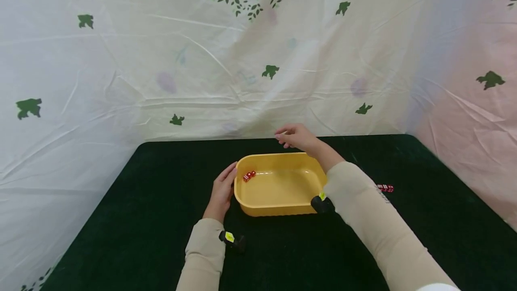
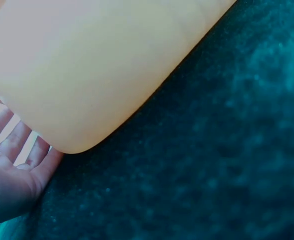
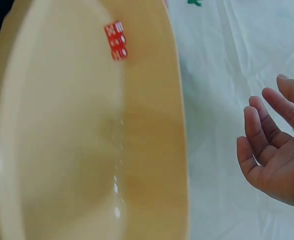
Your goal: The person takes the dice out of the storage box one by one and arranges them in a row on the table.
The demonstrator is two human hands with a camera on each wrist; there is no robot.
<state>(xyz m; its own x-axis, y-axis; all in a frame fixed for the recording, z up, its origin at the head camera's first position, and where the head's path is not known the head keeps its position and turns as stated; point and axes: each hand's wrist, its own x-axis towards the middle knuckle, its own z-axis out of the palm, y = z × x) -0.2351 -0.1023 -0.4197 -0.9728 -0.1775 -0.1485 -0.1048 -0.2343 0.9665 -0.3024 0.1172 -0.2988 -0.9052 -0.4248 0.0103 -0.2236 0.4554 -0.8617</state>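
Note:
A yellow rectangular basin [image 1: 278,210] with rounded corners stands on the dark green table. Three red dice [image 1: 249,175] with white pips sit together in its left end; the right wrist view shows the dice [image 3: 116,41] in a short row. My left hand [image 1: 221,191] rests against the basin's left wall, and in the left wrist view its fingers [image 2: 18,137] extend along the outside. Over the far rim, my right hand [image 1: 298,138] hovers with loosely bent fingers and holds nothing. The right wrist view shows that hand [image 3: 279,145] palm in sight, apart from the basin.
More red dice [image 1: 385,188] lie in a row on the table right of the basin, partly hidden by the right sleeve [image 1: 363,201]. The dark green tabletop [image 1: 181,169] ends at a pale cloth backdrop [image 1: 218,102] printed with leaves.

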